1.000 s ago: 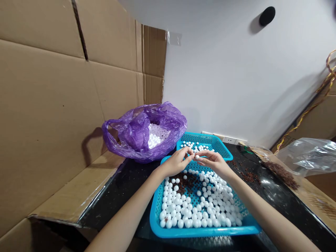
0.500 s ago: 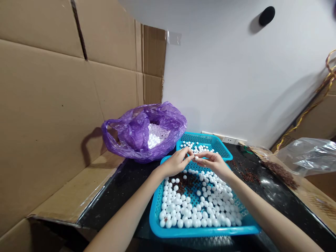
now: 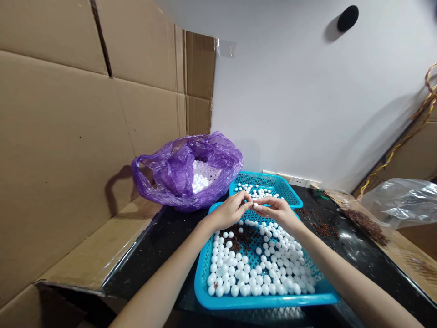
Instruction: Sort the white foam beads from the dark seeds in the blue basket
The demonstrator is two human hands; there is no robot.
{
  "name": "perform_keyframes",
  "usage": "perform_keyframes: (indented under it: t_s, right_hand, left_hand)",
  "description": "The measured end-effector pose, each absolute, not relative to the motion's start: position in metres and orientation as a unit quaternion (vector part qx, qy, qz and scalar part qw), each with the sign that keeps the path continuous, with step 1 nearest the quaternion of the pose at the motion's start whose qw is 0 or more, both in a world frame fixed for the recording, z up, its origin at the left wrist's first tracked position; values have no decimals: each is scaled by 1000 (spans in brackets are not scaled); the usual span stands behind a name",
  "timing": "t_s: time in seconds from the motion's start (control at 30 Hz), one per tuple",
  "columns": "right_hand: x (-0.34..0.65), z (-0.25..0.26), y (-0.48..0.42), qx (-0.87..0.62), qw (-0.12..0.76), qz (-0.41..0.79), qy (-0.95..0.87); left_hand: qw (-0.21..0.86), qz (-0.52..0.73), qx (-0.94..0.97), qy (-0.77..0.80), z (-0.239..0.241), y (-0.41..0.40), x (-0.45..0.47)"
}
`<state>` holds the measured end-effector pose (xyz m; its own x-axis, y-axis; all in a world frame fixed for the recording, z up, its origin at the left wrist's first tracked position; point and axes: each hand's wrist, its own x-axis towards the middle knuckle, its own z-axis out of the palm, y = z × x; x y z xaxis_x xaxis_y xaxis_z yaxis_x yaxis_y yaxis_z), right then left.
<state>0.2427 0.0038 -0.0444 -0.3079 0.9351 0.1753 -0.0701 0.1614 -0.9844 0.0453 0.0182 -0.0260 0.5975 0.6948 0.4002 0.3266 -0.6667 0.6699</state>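
Note:
Above the far end of the near blue plastic basket [image 3: 266, 302], my two hands meet fingertip to fingertip. My right hand [image 3: 282, 213] pinches a small white ball [image 3: 255, 206] between thumb and fingers. Thumb and forefinger of my left hand [image 3: 228, 212] are pressed together right at the ball's left side; anything between them is too small to make out. Many loose white balls [image 3: 242, 276] cover the basket's floor. Small dark reddish-brown pieces [image 3: 244, 240] lie in a heap among them, below my left hand.
A second blue basket [image 3: 294, 199] with white balls stands just behind. To the left, a purple plastic bag [image 3: 167, 180] lies open with white balls inside. Brown bits [image 3: 324, 229] are scattered on the black tabletop [image 3: 150, 246]. A clear plastic bag [image 3: 399, 200] is at the right.
Both hands stay in almost the same place, still around the white ball. The view has shifted very slightly; nothing else has visibly moved.

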Motion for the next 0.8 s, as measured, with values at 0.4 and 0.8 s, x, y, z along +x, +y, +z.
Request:
perform_keyframes:
  t_s: [0.4, 0.8]
  right_hand:
    - [241, -43, 2, -363, 469, 541, -596]
    - [240, -43, 0, -367, 471, 549, -585]
  left_hand:
    - [276, 329, 853, 297, -26, 19, 45]
    - [286, 328, 848, 303, -26, 17, 46]
